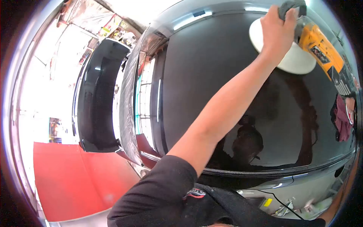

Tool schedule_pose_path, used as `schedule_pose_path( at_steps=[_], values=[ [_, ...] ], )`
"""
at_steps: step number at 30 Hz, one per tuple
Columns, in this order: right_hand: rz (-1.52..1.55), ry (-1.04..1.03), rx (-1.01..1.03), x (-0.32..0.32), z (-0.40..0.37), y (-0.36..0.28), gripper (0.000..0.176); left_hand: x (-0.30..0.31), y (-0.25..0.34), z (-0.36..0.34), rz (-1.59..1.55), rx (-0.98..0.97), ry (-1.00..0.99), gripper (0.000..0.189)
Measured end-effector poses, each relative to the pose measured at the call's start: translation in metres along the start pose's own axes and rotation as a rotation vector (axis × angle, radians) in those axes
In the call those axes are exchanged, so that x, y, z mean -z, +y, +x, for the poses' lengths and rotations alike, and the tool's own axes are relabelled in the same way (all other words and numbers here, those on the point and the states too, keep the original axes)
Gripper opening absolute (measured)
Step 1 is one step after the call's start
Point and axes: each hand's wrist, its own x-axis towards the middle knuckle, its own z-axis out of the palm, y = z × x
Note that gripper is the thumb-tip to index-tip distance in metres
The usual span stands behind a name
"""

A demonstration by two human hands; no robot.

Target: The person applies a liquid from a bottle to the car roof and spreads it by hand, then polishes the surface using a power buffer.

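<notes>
Left hand (278, 30) wrapped around the dark handle (290, 6) (rounded) of a yellow polisher (322, 50)

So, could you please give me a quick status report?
Left hand gripping polisher; right hand by its rear, grip unclear. White pad over black panel. Maroon cloth near right hand.

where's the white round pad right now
The white round pad is at the upper right of the head view, on the glossy black panel, partly beneath the left hand and beside the yellow power tool.
</notes>
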Motion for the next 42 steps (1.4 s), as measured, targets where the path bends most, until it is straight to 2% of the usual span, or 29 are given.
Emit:
schedule_pose_path(
  at_steps=[1,3,6,7,9,11,12,14,15,16,18,19,21,22,23,25,26,28,29,30,31,32,34,37,42],
  values=[
    [-0.014,-0.036,0.006,-0.015,-0.006,-0.023,0.025,0.02,0.003,-0.005,0.117,-0.068,0.063,0.03],
    [-0.126,-0.135,0.036,-0.029,-0.004,-0.053,0.025,0.06,0.03,-0.019,0.079,-0.085,0.149,0.031],
    [-0.146,-0.186,0.333,-0.07,0.001,-0.099,0.024,0.129,0.037,-0.027,0.139,-0.148,0.285,0.038],
    [-0.325,-0.332,0.11,-0.077,-0.007,-0.146,0.034,0.151,0.054,-0.035,0.129,-0.119,0.309,0.038],
    [-0.356,-0.325,0.148,-0.108,-0.017,-0.177,0.075,0.193,0.063,-0.047,0.208,-0.134,0.411,0.034],
    [-0.38,-0.297,0.341,-0.149,-0.004,-0.187,0.097,0.244,0.078,-0.064,0.213,-0.101,0.504,0.031],
    [-0.386,-0.278,0.512,-0.156,0.019,-0.184,0.099,0.263,0.087,-0.07,0.209,-0.096,0.54,0.03],
    [-0.442,-0.352,0.687,-0.18,0.02,-0.212,0.101,0.299,0.11,-0.087,0.139,-0.132,0.619,0.031],
    [-0.495,-0.435,0.687,-0.194,0.011,-0.232,0.1,0.318,0.12,-0.098,0.161,-0.134,0.661,0.032],
    [-0.528,-0.476,0.651,-0.204,-0.009,-0.247,0.097,0.301,0.135,-0.111,0.182,-0.144,0.686,0.033],
    [-0.579,-0.516,0.543,-0.228,-0.043,-0.274,0.088,0.357,0.135,-0.121,0.342,-0.17,0.784,0.034],
    [-0.615,-0.447,0.724,-0.246,-0.018,-0.268,0.088,0.37,0.141,-0.126,0.354,-0.161,0.79,0.033],
    [-0.583,-0.442,0.809,-0.268,-0.01,-0.262,0.087,0.394,0.149,-0.139,0.33,-0.15,0.781,0.032],
    [-0.521,-0.509,0.718,-0.279,-0.03,-0.272,0.086,0.401,0.149,-0.145,0.337,-0.145,0.792,0.032],
    [-0.557,-0.574,0.632,-0.276,-0.048,-0.285,0.085,0.393,0.15,-0.143,0.362,-0.128,0.801,0.033],
    [-0.52,-0.649,0.653,-0.264,-0.052,-0.277,0.087,0.381,0.162,-0.152,0.4,-0.097,0.822,0.034],
    [-0.506,-0.692,0.666,-0.253,-0.045,-0.266,0.088,0.366,0.161,-0.152,0.515,-0.129,0.801,0.036],
    [-0.489,-0.6,0.727,-0.223,-0.044,-0.23,0.093,0.331,0.146,-0.155,0.524,-0.097,0.754,0.031],
    [-0.512,-0.523,0.747,-0.203,-0.047,-0.21,0.095,0.295,0.171,-0.159,0.424,-0.073,0.687,0.031],
    [-0.458,-0.443,0.63,-0.189,-0.06,-0.193,0.095,0.274,0.16,-0.154,0.36,-0.148,0.617,0.032],
    [-0.397,-0.404,0.544,-0.172,-0.068,-0.173,0.097,0.25,0.156,-0.153,0.254,-0.004,0.539,0.028],
    [-0.313,-0.37,0.438,-0.149,-0.071,-0.146,0.099,0.23,0.167,-0.151,0.275,0.068,0.449,0.031],
    [-0.222,-0.279,0.306,-0.105,-0.081,-0.098,0.103,0.184,0.141,-0.138,0.242,-0.049,0.38,0.036],
    [-0.162,-0.136,0.182,-0.044,-0.101,-0.047,0.098,0.128,0.127,-0.123,0.158,0.004,0.222,0.044],
    [-0.188,0.017,0.04,-0.019,-0.133,-0.054,0.098,0.1,0.122,-0.103,0.056,0.124,0.077,0.046]
  ],
)
